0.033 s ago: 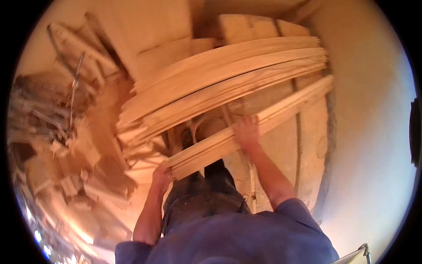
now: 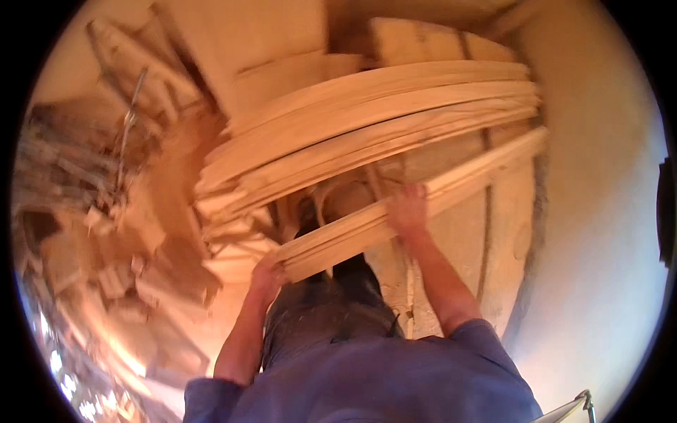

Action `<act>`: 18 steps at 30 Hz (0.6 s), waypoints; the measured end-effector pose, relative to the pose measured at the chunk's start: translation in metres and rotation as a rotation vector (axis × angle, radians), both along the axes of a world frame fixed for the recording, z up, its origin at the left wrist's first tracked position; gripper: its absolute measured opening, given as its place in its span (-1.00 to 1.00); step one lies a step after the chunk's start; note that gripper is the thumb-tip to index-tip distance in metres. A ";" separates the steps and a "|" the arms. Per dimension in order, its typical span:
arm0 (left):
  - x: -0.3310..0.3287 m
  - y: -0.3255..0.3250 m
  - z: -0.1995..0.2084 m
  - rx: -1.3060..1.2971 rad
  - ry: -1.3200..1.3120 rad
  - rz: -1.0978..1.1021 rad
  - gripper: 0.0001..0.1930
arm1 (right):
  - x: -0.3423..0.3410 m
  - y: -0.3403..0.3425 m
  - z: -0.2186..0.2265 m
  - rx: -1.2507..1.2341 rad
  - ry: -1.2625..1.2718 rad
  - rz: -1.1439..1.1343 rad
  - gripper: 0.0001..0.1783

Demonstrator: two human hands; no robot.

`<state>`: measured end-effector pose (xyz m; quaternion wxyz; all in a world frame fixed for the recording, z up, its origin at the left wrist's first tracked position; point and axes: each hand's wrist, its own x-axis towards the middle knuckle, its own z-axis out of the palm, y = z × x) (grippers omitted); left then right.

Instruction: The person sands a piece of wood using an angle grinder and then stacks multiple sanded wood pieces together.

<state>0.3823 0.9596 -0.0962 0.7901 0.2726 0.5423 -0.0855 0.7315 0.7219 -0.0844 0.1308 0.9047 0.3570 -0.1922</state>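
Across the front of my body I hold a long, pale wooden board [image 2: 338, 247] with grooves running along its length. My left hand [image 2: 267, 279] grips its near left end. Further along, my right hand [image 2: 408, 213] is closed over the board, its fingers on the upper edge. The board slants up to the right, and its far end reaches toward the wall. Just beyond it lies a stack of similar long boards [image 2: 381, 106], apart from the one in my hands. My fingertips under the board are hidden.
A pale wall [image 2: 599, 211] runs along the right side. Wood offcuts [image 2: 106, 268] and thin scrap sticks [image 2: 63, 162] are heaped at the left. A large flat panel [image 2: 261, 35] leans at the back. Under the boards a round rim [image 2: 345, 197] shows.
The whole view has shifted slightly, so the stack and scraps sit a little further right. Both hands keep their grip on the board.
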 end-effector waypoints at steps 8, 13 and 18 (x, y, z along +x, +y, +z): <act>0.040 0.060 -0.048 0.448 0.122 0.132 -0.33 | 0.041 0.048 0.026 0.694 -0.211 -0.254 -0.45; 0.079 0.103 -0.049 0.497 -0.075 0.239 -0.46 | 0.068 0.075 0.019 0.629 -0.148 -0.065 -0.43; 0.069 0.124 -0.078 0.136 -0.169 0.711 -0.51 | 0.059 0.052 0.013 0.607 -0.115 -0.001 -0.44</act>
